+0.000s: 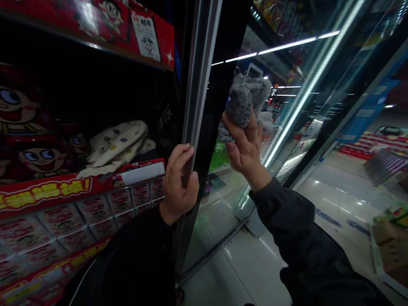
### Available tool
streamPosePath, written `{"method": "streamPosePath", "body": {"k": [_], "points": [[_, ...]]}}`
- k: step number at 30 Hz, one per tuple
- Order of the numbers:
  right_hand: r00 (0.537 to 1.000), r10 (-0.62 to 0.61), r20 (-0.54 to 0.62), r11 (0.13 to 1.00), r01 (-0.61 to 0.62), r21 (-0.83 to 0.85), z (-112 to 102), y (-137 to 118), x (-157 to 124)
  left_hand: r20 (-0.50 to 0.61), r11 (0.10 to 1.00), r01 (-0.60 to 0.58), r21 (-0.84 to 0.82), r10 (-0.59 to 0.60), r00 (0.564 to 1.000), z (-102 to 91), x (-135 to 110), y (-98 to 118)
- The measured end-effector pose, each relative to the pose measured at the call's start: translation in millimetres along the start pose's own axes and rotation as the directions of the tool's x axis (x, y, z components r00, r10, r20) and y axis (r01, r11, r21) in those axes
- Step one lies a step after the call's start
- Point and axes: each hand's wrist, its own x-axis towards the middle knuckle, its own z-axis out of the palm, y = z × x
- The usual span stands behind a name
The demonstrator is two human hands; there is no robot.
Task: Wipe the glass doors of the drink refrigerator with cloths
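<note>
My right hand (245,148) grips a grey fluffy cleaning cloth (240,100) and presses it against the glass door (223,187) beside its dark border. The cloth is bunched up, and its reflection shows in the glass. Lower and to the left, my left hand (180,182) has its fingers curled on the metal door frame (204,55), with the thumb apart on the near side. A cream cloth with coloured dots (119,138) lies crumpled on the shelf left of this hand.
On the left, a red shelf display (108,182) carries cartoon-faced packs (41,155) and rows of small cartons (95,210). A floor grille (210,255) runs below the door. Cardboard boxes (392,242) stand at right on the shiny tiled floor (338,199).
</note>
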Motion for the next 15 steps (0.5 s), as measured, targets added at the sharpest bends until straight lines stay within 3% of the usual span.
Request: {"method": "streamPosePath", "body": {"k": [3,5,11,15], "points": [[0.982,0.173,-0.074,0.985,-0.17,0.036,3.7,41.0,-12.9,-0.019,0.999,-0.007,-0.039,0.006,1.0,0.7,-0.2,-1.9],[0.939,0.331,-0.092,0.943,-0.326,0.063,5.8,65.0,-24.0,-0.02,0.998,-0.007,-0.064,0.006,1.0,1.2,-0.5,-2.6],[0.755,0.648,-0.098,0.759,-0.629,0.17,14.4,105.7,-66.1,-0.028,1.0,-0.005,-0.011,0.005,1.0,2.0,-0.9,-0.7],[0.568,0.822,-0.029,0.559,-0.798,0.225,18.6,113.5,-83.2,-0.027,1.0,-0.012,0.024,0.013,1.0,2.3,-1.1,0.2]]}}
